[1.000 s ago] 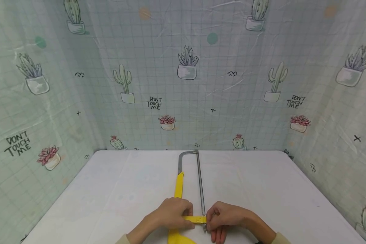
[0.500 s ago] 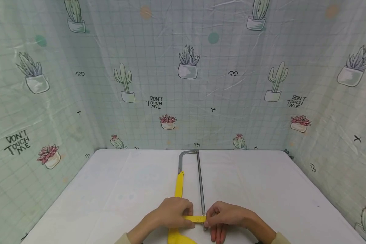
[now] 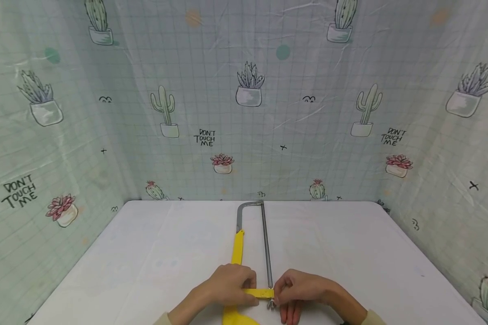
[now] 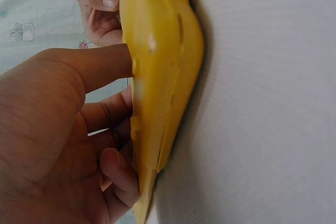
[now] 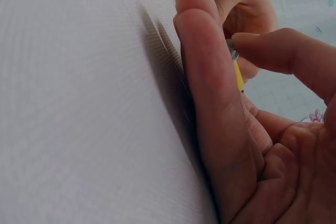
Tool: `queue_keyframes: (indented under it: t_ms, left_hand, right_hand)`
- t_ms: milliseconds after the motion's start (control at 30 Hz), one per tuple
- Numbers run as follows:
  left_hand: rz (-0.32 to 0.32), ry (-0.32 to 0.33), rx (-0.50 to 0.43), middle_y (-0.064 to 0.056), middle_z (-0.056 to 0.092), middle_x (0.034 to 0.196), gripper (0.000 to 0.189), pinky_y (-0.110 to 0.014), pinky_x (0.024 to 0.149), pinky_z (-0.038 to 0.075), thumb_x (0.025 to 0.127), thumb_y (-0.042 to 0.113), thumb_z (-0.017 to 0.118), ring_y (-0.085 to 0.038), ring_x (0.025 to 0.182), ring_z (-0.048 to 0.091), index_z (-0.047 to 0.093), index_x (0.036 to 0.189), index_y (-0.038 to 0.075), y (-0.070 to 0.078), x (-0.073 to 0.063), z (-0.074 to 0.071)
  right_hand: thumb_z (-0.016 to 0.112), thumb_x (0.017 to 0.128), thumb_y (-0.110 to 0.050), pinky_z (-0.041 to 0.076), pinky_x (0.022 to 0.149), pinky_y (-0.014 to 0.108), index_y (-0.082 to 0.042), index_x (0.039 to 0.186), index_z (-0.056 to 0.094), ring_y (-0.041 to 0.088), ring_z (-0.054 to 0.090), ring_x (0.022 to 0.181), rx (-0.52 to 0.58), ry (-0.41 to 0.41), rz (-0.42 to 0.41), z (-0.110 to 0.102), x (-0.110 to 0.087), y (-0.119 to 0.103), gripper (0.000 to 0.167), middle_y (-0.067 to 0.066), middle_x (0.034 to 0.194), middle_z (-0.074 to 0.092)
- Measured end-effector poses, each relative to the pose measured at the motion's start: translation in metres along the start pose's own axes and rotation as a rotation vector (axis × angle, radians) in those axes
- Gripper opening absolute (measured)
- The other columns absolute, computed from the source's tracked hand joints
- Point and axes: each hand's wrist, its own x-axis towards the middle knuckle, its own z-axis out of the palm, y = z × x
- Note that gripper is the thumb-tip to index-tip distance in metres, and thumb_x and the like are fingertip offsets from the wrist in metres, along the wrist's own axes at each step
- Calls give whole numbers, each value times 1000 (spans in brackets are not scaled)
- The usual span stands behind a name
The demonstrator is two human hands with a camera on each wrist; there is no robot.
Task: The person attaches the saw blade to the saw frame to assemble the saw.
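Observation:
A hacksaw [image 3: 237, 248] with a yellow handle and a grey front bow lies flat on the white table, its blade [image 3: 266, 248] on the right side. My left hand [image 3: 229, 284] grips the yellow frame, thumb and fingers at the short near crosspiece [image 3: 260, 293]. In the left wrist view the yellow handle [image 4: 157, 72] stands close beside the left fingers. Just below the crosspiece sits a small metal wing nut [image 3: 270, 304]. My right hand [image 3: 302, 286] pinches at this nut; its thumb touches the metal in the right wrist view. Its lower fingers rest on the table.
The white table [image 3: 179, 243] extends around the saw on both sides. A pale curtain [image 3: 284, 122] with cactus prints surrounds the table at the back and sides.
The right thumb and fingertips shift slightly at the wing nut, which shows more now than half a second ago. The left hand and hacksaw stay in place.

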Motion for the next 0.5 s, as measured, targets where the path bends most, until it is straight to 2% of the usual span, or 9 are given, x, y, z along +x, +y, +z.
queue_keyframes:
  t_ms: [500]
  left_hand:
    - [5,2,6,18,52,68,25,-21,62,38,80,44,82,1,64,46,63,79,30,2,-1,-2]
  right_hand:
    - [63,96,-10,56,56,19,-9,98,66,2,70,60,20,-26,-1,-1,2,2,4,-3,73,75]
